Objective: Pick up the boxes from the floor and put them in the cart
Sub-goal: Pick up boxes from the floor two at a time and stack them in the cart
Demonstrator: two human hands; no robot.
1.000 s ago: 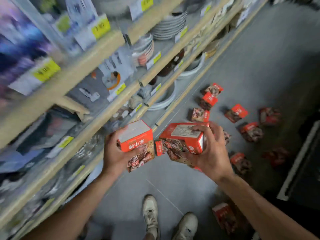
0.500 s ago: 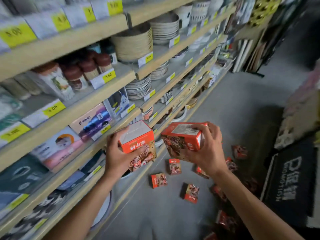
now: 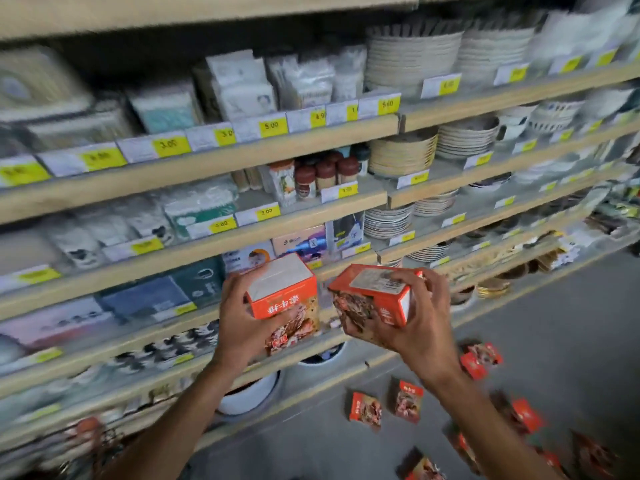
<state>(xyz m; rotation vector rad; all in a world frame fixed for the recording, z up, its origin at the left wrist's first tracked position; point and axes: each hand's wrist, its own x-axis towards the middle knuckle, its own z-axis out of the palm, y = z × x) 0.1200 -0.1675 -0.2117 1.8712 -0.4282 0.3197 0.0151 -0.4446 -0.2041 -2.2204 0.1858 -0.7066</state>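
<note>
My left hand (image 3: 242,323) grips an orange-and-white box (image 3: 284,292) upright at chest height, thumb on its front. My right hand (image 3: 415,327) holds a second orange box (image 3: 372,299) tilted on its side, fingers curled over its top edge. Several more orange boxes lie scattered on the grey floor at lower right, among them one (image 3: 365,408) and another (image 3: 408,400) standing side by side. No cart is in view.
Tall wooden store shelves (image 3: 207,168) with yellow price tags fill the view ahead, stocked with packets, spice jars and stacked plates (image 3: 464,140). A white bowl (image 3: 249,396) sits on the bottom shelf. Grey floor (image 3: 571,323) runs along the right.
My view has swung upward from the floor to the shelves. Both hands have kept their boxes and stayed side by side; the floor boxes have slid to the lower right.
</note>
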